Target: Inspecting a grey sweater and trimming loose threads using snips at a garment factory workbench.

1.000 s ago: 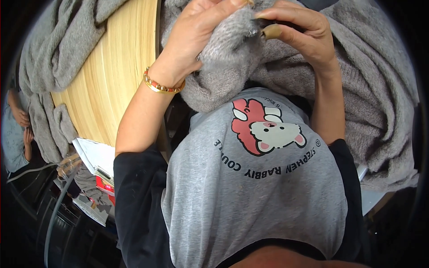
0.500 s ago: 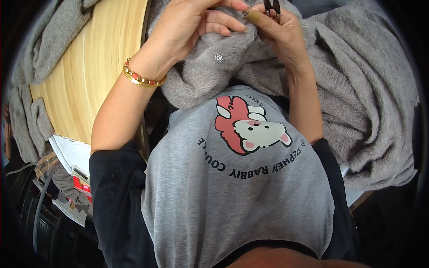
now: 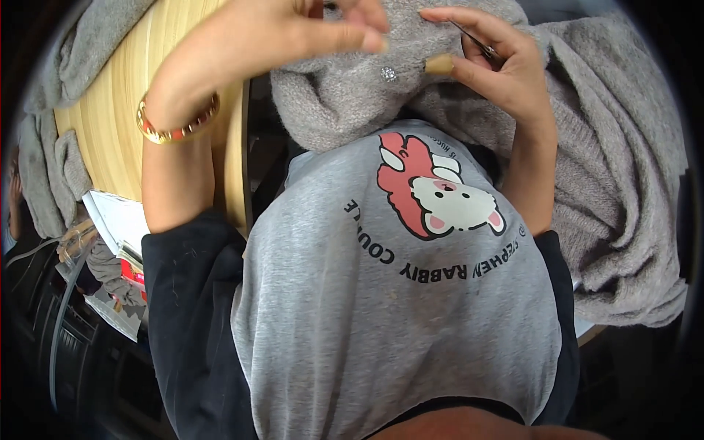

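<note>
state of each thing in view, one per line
left hand: raised above the grey knit garment, fingers curled
right hand: pinching a thin metal tool
grey knit garment: bunched on the lap
small shiny stud: fixed on the knit
gold bracelet: on left wrist

The left hand (image 3: 293,37) is raised at the far side of the scene, a little left of centre, its fingers (image 3: 367,33) bunched together and pointing right, thumb and forefinger pinched. Its wrist bends sharply, and the bare left forearm (image 3: 176,183) drops straight toward the near side into a dark sleeve pushed up near the elbow. The right hand (image 3: 506,66) sits far and to the right, palm turned toward the left, forefinger stretched out to the left along the top and thumb pressed in below it. The right forearm (image 3: 532,183) runs near, close beside the torso, also bare to a dark sleeve.
</note>
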Available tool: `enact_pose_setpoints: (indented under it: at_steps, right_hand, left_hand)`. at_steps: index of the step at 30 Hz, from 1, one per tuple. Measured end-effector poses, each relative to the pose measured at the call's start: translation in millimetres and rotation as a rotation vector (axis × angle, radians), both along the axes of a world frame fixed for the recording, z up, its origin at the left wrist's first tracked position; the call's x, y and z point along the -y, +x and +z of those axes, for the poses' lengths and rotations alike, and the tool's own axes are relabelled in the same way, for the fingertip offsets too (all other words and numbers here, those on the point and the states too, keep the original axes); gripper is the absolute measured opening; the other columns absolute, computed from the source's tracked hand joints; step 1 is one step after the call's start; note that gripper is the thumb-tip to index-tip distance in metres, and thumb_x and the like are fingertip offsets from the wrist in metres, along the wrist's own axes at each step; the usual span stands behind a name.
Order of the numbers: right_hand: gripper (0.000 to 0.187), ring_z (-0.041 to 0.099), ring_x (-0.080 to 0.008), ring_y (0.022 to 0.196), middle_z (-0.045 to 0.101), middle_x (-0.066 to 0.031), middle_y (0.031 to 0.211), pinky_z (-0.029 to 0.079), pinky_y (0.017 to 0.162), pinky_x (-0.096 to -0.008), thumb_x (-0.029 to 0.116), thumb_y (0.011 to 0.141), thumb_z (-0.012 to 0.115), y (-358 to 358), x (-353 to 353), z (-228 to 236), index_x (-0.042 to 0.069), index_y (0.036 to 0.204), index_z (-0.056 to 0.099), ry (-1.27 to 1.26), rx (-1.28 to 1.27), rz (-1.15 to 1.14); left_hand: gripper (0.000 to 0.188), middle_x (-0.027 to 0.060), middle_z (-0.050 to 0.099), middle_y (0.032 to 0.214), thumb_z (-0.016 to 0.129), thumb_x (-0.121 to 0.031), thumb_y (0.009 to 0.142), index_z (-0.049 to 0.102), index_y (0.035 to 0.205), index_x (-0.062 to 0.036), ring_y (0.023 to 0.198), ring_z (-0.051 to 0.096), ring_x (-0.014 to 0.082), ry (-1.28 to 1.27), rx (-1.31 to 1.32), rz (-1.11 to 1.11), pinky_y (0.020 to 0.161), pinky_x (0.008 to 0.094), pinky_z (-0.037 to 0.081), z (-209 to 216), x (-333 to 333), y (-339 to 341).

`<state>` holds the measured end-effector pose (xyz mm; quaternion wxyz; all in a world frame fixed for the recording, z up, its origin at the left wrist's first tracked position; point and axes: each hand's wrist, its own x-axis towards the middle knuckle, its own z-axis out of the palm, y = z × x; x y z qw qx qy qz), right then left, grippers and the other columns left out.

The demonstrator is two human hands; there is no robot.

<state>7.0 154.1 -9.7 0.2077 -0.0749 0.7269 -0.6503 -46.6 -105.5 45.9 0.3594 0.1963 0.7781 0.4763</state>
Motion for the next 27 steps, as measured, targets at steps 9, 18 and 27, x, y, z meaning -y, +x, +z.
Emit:
enact_pose_setpoints:
  at_steps: [9, 18, 27]
  right_hand:
    - [0.025, 0.055, -0.0009, 0.072, 0.067, 0.003, 0.086, 0.043, 0.062, -0.0163, -0.003, 0.086, 0.074, -4.2, -8.4, -26.3, -0.001, 0.11, 0.07, -0.005, 0.018, 0.059]
    - [0.012, 0.057, -0.0044, 0.071, 0.069, -0.0001, 0.086, 0.046, 0.062, -0.0197, 0.0, 0.089, 0.071, -5.3, -8.6, -35.6, -0.003, 0.101, 0.069, -0.067, 0.092, 0.061]
    - [0.008, 0.054, -0.005, 0.064, 0.064, -0.0006, 0.071, 0.043, 0.056, -0.0222, -0.001, 0.086, 0.071, -12.2, 5.7, -50.8, -0.002, 0.092, 0.067, -0.635, -0.557, 0.077]
  left_hand:
    - [0.011, 0.0048, 0.064, 0.086, 0.073, -0.008, 0.09, 0.071, 0.096, 0.0017, 0.078, 0.061, 0.0149, -0.082, -0.273, -0.053, 0.07, 0.0289, 0.048, -37.0, 11.7, 41.0]
    - [0.01, 0.0067, 0.067, 0.09, 0.071, -0.002, 0.09, 0.072, 0.098, 0.0017, 0.082, 0.065, 0.0161, -0.098, -0.579, -0.002, 0.072, 0.0268, 0.051, -21.2, 18.7, 48.4]
    - [0.009, 0.0103, 0.072, 0.095, 0.07, 0.002, 0.09, 0.069, 0.099, 0.0025, 0.085, 0.071, 0.0209, 0.072, -1.062, 0.127, 0.071, 0.028, 0.055, -26.2, 16.0, 51.0]
